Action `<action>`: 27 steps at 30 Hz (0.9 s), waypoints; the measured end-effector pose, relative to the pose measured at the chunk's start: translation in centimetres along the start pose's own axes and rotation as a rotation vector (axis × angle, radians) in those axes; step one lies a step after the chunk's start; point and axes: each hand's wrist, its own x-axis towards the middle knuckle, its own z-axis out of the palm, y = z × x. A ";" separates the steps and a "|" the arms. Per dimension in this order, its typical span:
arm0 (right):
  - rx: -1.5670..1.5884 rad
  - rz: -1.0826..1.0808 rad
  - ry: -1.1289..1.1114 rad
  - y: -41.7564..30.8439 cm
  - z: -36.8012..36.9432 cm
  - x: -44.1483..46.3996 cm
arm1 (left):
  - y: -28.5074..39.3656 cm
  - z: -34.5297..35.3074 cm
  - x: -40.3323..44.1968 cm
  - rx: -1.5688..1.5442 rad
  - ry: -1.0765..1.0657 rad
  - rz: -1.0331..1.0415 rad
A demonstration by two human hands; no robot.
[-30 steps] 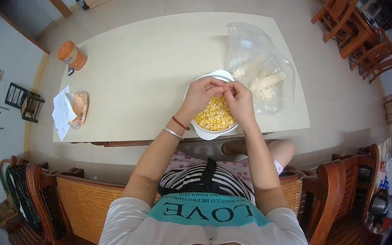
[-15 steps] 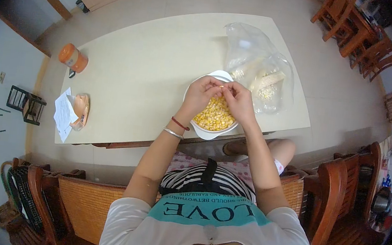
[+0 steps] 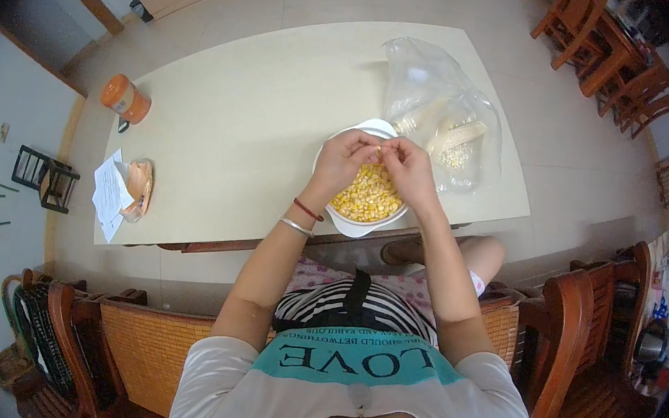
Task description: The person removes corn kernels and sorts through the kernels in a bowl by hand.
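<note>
A white bowl (image 3: 358,230) with side handles holds many loose yellow corn kernels (image 3: 369,196). Above its far half, my left hand (image 3: 344,161) and my right hand (image 3: 408,168) meet at the fingertips. Both are closed in a pinch around a small pale corn kernel (image 3: 378,149). Beside my right hand lies a clear plastic bag (image 3: 423,79). Stripped corn cobs (image 3: 462,137) and pale bits lie in the bag.
The pale table (image 3: 255,109) carries an orange canister (image 3: 125,98), papers (image 3: 111,193) and an orange-brown packet (image 3: 139,189) at the left. Wooden seating (image 3: 145,348) stands behind me, with wooden chairs (image 3: 649,92) at the far right.
My fingertips shift very slightly over the bowl, still pinched together. The bowl, bag and other table items stay in place.
</note>
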 end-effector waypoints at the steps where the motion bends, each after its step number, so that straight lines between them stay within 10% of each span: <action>1: -0.019 0.023 -0.017 0.0 -0.1 0.2 | 0.0 0.0 0.0 -0.006 -0.002 0.003; 15: -0.060 -0.028 0.015 -1.1 -0.2 0.0 | 0.4 0.0 0.1 -0.094 0.011 -0.062; 21: 0.580 0.044 0.227 -0.3 -1.8 -0.4 | -0.4 0.1 0.2 -0.106 0.079 -0.087; 27: 0.202 0.152 0.420 3.5 -9.1 1.4 | -1.1 -0.1 0.2 0.655 0.089 0.062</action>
